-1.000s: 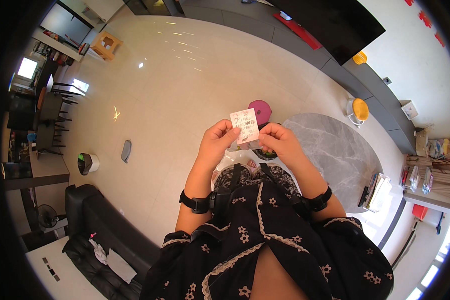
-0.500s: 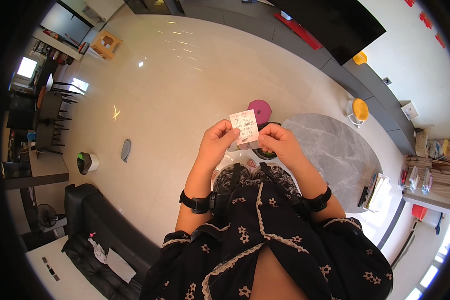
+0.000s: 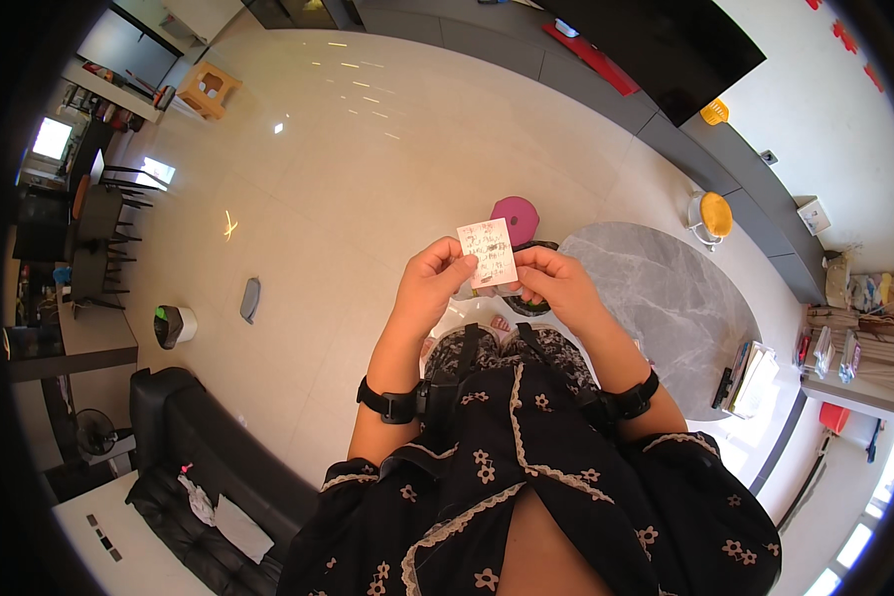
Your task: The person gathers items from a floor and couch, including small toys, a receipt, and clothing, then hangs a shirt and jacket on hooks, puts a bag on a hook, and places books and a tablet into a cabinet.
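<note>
A small square note of pale pink paper (image 3: 488,248), covered in handwriting, is held up in front of me. My left hand (image 3: 433,275) pinches its left edge, with the thumb lying on the written face. At the lower right edge, my right hand (image 3: 556,281) grips it between thumb and fingers. Both hands are closed on the paper, which looks flat and slightly tilted. Past the note, lower down, a round magenta stool top (image 3: 516,220) shows. Part of a dark-rimmed container (image 3: 533,306) is hidden by my right hand.
On my right stands a grey marble-patterned oval table (image 3: 656,308) with books (image 3: 748,382) at its edge. A black sofa (image 3: 214,447) is at lower left. A bin (image 3: 174,325) and a grey object (image 3: 251,300) rest on the tiled floor. A yellow-topped stool (image 3: 713,216) stands farther right.
Almost nothing differs. The note has shifted very slightly in my fingers, and both hands keep their hold on it.
</note>
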Tool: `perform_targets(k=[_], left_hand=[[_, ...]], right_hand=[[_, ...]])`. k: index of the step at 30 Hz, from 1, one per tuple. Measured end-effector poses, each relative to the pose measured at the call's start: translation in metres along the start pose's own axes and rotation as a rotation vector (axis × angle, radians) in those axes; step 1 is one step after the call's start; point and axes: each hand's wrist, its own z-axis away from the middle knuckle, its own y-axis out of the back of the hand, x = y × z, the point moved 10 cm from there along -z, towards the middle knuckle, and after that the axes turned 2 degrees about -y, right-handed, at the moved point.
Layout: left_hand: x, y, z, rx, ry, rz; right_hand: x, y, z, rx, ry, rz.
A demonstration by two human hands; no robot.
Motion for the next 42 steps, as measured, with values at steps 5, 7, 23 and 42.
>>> perform_targets(k=[5,7,23,42], left_hand=[[0.003,-0.006,0.002,-0.02,0.009,0.009],[0.002,-0.006,0.001,-0.026,0.009,0.004],[-0.006,-0.015,0.0,-0.065,0.01,0.013],[-0.018,-0.039,-0.001,-0.154,0.019,0.01]], right_hand=[[0.005,-0.008,-0.001,-0.04,-0.055,0.075],[0.006,-0.018,-0.001,-0.112,-0.043,0.07],[0.008,-0.026,-0.002,-0.1,0.018,-0.016],[0.07,-0.054,-0.003,-0.342,-0.269,-0.137]])
